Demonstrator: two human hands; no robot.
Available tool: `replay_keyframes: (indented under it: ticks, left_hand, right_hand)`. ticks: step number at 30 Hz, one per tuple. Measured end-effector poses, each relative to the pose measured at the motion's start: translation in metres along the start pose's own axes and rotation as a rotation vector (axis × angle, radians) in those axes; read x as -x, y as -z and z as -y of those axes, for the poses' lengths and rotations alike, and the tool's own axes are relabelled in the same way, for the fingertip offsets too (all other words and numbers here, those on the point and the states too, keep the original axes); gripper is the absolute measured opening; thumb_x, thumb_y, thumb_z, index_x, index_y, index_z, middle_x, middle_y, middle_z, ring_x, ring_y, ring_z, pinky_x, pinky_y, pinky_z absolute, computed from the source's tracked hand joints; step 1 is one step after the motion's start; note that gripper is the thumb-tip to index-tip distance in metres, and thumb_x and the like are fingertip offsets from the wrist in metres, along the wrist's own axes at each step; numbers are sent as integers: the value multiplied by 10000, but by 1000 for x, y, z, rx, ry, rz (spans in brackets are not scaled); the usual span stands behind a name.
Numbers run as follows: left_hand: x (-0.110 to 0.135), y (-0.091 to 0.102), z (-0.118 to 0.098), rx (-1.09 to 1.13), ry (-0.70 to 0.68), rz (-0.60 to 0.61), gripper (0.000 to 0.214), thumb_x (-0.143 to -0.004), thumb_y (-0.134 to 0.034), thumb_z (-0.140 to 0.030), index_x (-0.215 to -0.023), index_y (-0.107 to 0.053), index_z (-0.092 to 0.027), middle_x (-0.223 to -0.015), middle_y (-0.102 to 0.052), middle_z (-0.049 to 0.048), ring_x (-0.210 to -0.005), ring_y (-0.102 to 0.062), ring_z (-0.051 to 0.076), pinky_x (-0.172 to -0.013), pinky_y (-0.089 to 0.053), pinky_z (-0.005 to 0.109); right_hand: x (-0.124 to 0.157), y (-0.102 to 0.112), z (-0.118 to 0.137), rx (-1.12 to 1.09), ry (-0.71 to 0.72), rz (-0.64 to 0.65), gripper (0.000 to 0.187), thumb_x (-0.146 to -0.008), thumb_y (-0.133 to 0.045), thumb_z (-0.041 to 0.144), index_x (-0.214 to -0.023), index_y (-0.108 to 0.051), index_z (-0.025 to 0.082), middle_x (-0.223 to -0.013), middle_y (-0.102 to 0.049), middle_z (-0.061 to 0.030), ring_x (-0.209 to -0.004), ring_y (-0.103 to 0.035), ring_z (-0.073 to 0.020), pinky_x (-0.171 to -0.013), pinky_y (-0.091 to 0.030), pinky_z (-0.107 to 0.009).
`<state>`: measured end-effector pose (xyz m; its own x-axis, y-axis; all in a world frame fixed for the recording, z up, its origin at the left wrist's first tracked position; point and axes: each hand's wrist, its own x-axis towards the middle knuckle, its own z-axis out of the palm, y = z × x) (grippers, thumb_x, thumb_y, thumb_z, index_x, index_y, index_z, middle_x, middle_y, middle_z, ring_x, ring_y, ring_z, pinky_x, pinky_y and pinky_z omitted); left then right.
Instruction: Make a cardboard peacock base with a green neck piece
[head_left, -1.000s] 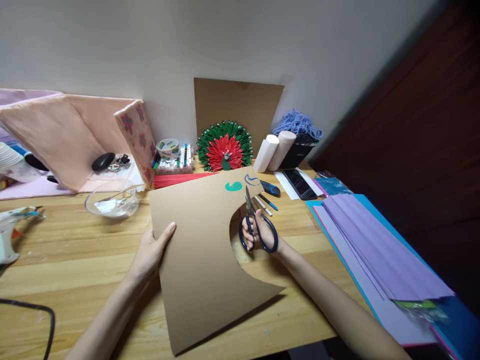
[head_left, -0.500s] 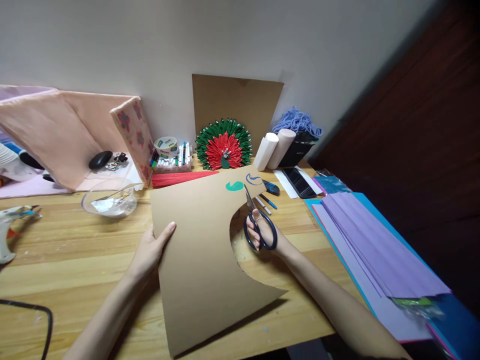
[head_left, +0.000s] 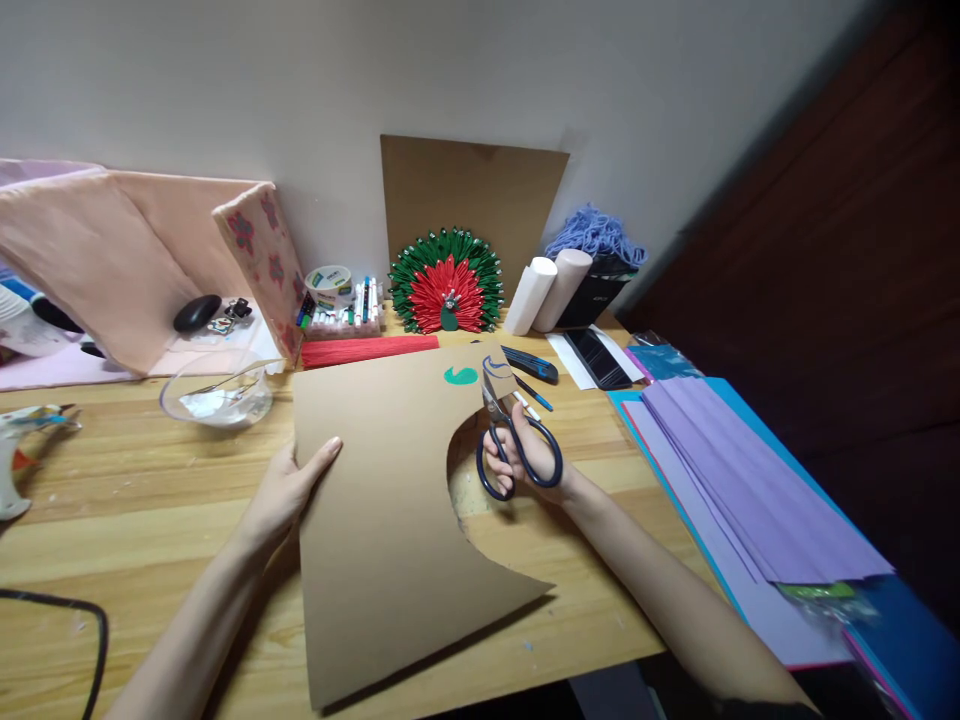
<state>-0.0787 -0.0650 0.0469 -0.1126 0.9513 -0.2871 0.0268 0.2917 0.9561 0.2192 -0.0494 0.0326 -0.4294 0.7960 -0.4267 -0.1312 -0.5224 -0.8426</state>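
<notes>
A brown cardboard sheet point(head_left: 375, 500) with a curved cut-out on its right side lies tilted over the wooden table point(head_left: 135, 520). My left hand point(head_left: 289, 485) grips its left edge, thumb on top. My right hand point(head_left: 525, 455) has its fingers through the dark blue handles of a pair of scissors point(head_left: 506, 440). The blades bite into the sheet's upper right corner, beside a blue drawn outline point(head_left: 495, 368) and a green painted shape point(head_left: 460, 376).
At the back stand a red-and-green paper fan ornament point(head_left: 448, 293), another cardboard sheet point(head_left: 472, 200), two white rolls point(head_left: 547, 290) and markers point(head_left: 345, 315). A glass bowl point(head_left: 216, 395) and glue gun point(head_left: 22, 445) sit left. Purple and blue paper sheets point(head_left: 742, 480) lie right.
The scissor handles have spread wider and the blades sit further into the corner by the blue outline. The sheet has shifted slightly left.
</notes>
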Motion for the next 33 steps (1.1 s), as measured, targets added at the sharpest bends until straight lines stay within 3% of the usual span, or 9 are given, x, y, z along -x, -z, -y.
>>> replay_keyframes:
  ticks: [6,10,14,19,22,26,33]
  left_hand:
    - [0,-3,-3,-13,13,19,505,-681,-696,-416,-1094,-592,-145,-950,-708,121,-839,-680,268,-703,-571,326]
    - [1,-3,-6,-8,52,30,467,-703,-676,-412,-1082,-602,-151,-906,-716,115,-788,-687,269,-631,-574,319]
    - [-2,1,-8,-33,60,15,426,-726,-656,-401,-1073,-595,-162,-961,-708,111,-776,-686,247,-587,-564,280]
    - [-4,8,-8,-86,-5,18,515,-652,-703,-464,-1048,-585,-157,-1026,-688,124,-828,-675,265,-595,-563,272]
    - [-5,12,-7,-101,-11,32,522,-634,-712,-474,-1035,-579,-167,-1028,-686,121,-846,-670,274,-602,-563,273]
    - [-5,16,-7,-86,20,49,529,-615,-725,-469,-1040,-575,-192,-1026,-690,106,-803,-676,264,-575,-557,273]
    - [-6,19,-12,-60,13,50,591,-567,-749,-476,-1056,-582,-189,-1017,-687,114,-797,-668,281,-594,-563,307]
  right_hand:
    - [0,1,-5,28,61,-93,631,-648,-374,827,-572,-388,201,-316,-337,93,-227,-334,-67,-243,-275,-168]
    - [0,-1,-9,46,140,-157,616,-628,-430,816,-580,-395,203,-307,-340,98,-216,-319,-66,-215,-268,-166]
    - [5,-1,-6,66,131,-65,650,-594,-392,849,-592,-399,199,-326,-361,96,-231,-338,-62,-243,-294,-165]
    - [6,-2,-3,29,70,42,714,-545,-293,901,-602,-398,197,-351,-380,87,-264,-389,-74,-306,-358,-193]
    - [6,-1,-2,39,30,63,731,-539,-258,911,-607,-396,196,-371,-423,70,-301,-451,-88,-346,-400,-208]
    - [7,-2,-1,47,14,73,724,-563,-239,906,-598,-396,200,-332,-368,85,-255,-398,-82,-298,-368,-205]
    - [12,-8,-7,70,129,-92,636,-599,-429,835,-583,-395,200,-304,-356,94,-215,-340,-67,-224,-276,-163]
